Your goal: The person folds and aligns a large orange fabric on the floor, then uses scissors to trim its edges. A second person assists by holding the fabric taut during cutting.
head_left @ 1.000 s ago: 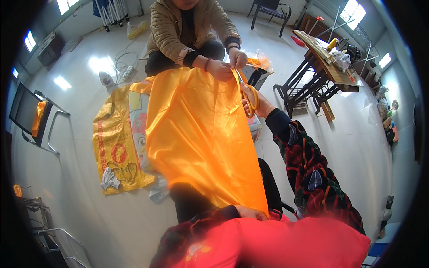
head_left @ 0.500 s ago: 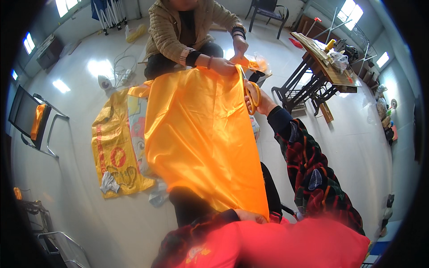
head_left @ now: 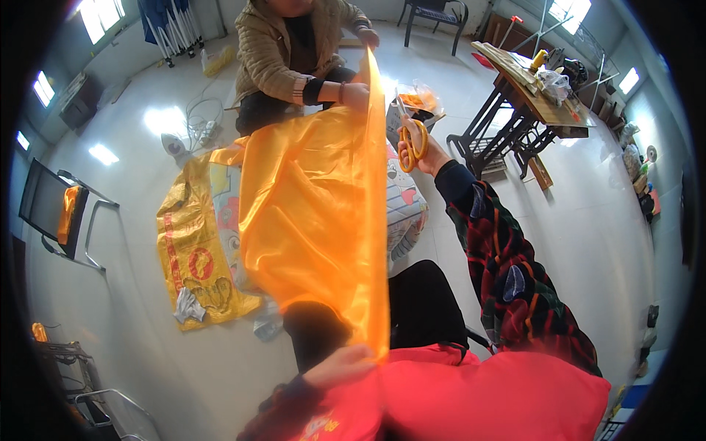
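our left hand (head_left: 342,365) pinched the near corner of the orange cloth (head_left: 316,213); our right hand (head_left: 421,151) gripped yellow scissors (head_left: 409,140) at its taut edge (a seated person's hand (head_left: 356,94) held the far end). cutting well needed steady tension, we judged.

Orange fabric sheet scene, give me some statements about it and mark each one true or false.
1. The right hand holds yellow-handled scissors. True.
2. The left hand grips the near end of the shiny orange fabric sheet. True.
3. Nobody else touches the sheet. False: another person's hand holds its far end.
4. The scissors lie on the floor. False: they are held up beside the sheet's edge.
5. A yellow printed sack lies on the floor to the left. True.
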A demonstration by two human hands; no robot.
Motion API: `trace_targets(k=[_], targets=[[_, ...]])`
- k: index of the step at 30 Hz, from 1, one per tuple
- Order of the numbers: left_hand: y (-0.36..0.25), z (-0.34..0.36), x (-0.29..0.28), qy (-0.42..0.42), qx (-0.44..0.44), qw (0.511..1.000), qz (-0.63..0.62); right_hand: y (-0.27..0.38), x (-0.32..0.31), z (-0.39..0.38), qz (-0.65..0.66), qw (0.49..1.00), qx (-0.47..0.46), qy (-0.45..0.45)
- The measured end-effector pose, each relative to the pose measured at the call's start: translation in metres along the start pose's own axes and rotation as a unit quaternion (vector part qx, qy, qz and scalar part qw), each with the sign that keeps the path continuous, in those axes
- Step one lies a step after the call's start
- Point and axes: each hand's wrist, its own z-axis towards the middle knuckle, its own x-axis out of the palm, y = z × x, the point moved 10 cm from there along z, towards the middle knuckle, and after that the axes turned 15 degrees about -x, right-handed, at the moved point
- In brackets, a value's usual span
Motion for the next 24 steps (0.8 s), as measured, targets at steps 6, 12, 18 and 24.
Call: trace_targets(k=[6, 12, 18, 24], targets=[[-0.020, -0.057, -0.023, -0.222, 0.143, 0.964, -0.043, 0.011, 0.012, 0.004, 0.036, 0.999, -0.005, 0.007], [0.001, -0.069, -0.023, -0.298, 0.132, 0.939, -0.108, 0.014, 0.029, -0.005, -0.031, 0.999, -0.028, 0.034], [-0.004, -0.081, -0.028, -0.400, 0.160, 0.903, -0.014, -0.002, 0.035, -0.014, 0.008, 0.999, -0.011, 0.036], [-0.021, -0.099, -0.028, -0.426, 0.242, 0.869, -0.074, -0.012, 0.041, -0.026, -0.085, 0.992, -0.085, 0.035]])
